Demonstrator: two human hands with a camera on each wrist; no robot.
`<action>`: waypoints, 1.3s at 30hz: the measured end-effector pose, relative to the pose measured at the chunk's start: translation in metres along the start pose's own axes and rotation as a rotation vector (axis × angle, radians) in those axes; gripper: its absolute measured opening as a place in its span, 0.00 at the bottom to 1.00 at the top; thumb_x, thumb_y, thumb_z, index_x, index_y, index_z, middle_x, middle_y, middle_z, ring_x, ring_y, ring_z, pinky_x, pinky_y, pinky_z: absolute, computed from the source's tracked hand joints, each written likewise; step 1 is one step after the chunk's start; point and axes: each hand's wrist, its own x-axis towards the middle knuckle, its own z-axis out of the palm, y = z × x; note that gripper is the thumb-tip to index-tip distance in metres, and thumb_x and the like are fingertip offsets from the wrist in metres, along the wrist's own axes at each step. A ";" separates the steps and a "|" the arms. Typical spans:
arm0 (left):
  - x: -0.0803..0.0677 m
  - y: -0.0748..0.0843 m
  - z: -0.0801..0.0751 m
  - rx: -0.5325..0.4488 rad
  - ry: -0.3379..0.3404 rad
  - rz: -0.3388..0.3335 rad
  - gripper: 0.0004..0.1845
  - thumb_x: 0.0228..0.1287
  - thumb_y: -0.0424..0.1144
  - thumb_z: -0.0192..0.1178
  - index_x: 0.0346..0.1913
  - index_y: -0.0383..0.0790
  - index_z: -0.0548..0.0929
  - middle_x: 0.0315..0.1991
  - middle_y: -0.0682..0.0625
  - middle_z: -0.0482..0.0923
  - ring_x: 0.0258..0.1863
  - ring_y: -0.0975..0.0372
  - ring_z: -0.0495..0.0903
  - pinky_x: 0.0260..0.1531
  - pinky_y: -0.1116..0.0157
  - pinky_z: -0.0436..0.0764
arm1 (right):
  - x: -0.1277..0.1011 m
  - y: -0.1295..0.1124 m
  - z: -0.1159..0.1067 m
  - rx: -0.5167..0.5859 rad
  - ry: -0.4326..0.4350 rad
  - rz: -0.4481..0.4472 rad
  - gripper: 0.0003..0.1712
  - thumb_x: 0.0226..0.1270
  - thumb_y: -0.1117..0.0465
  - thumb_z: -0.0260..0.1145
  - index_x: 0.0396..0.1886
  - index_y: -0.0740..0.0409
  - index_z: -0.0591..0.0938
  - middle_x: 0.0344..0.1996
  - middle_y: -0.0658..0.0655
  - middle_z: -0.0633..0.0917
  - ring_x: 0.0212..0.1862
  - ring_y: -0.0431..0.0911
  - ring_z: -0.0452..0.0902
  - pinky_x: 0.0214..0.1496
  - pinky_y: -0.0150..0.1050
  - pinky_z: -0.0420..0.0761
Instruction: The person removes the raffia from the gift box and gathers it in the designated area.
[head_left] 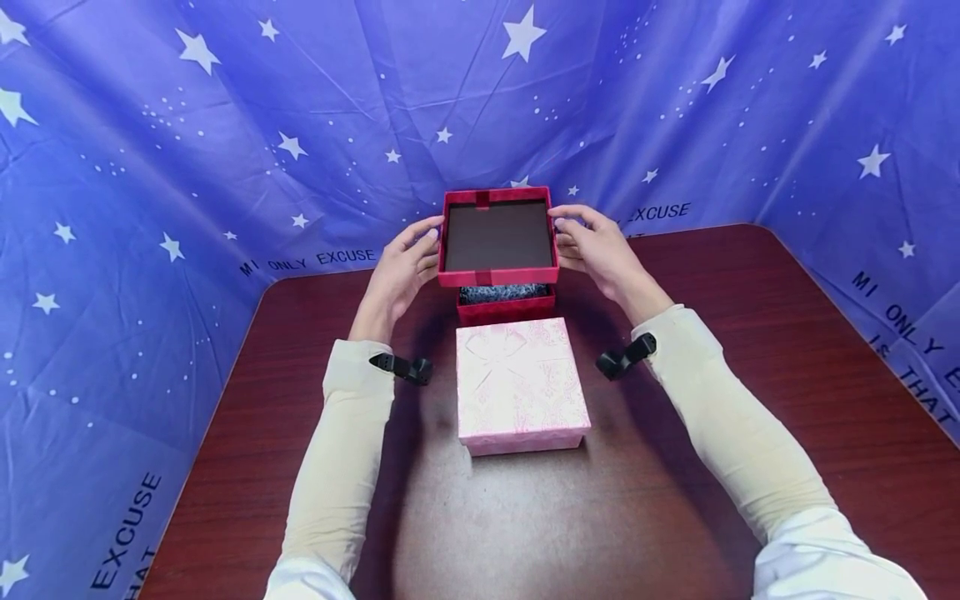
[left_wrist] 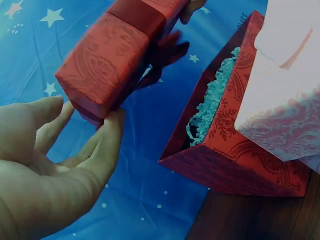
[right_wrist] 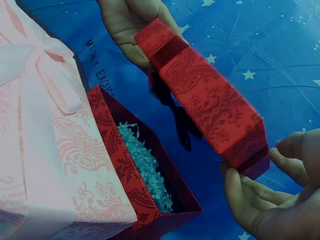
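From the head camera: my left hand [head_left: 401, 271] and right hand [head_left: 596, 246] hold the red patterned cardboard lid [head_left: 498, 237] by its side walls, underside tilted toward me, above the open red box base [head_left: 504, 305] — behind a pink square gift box [head_left: 520, 385] on the dark wooden worktop [head_left: 750, 400].

Left wrist: fingertips [left_wrist: 112, 127] pinch the lid's corner.

Right wrist: pale shredded paper [right_wrist: 145, 167] fills the base — my grip grasps the lid's far end.

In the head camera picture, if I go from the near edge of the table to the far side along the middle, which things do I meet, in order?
Pink box → red box base with shredded paper → red lid, held up between the left hand and right hand → blue star cloth.
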 end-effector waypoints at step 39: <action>-0.002 0.009 -0.032 0.097 0.054 -0.137 0.24 0.69 0.37 0.56 0.66 0.37 0.70 0.51 0.47 0.74 0.38 0.62 0.80 0.49 0.63 0.79 | 0.017 0.007 0.026 -0.023 -0.086 0.103 0.26 0.72 0.61 0.56 0.69 0.55 0.68 0.45 0.57 0.81 0.37 0.41 0.82 0.42 0.33 0.84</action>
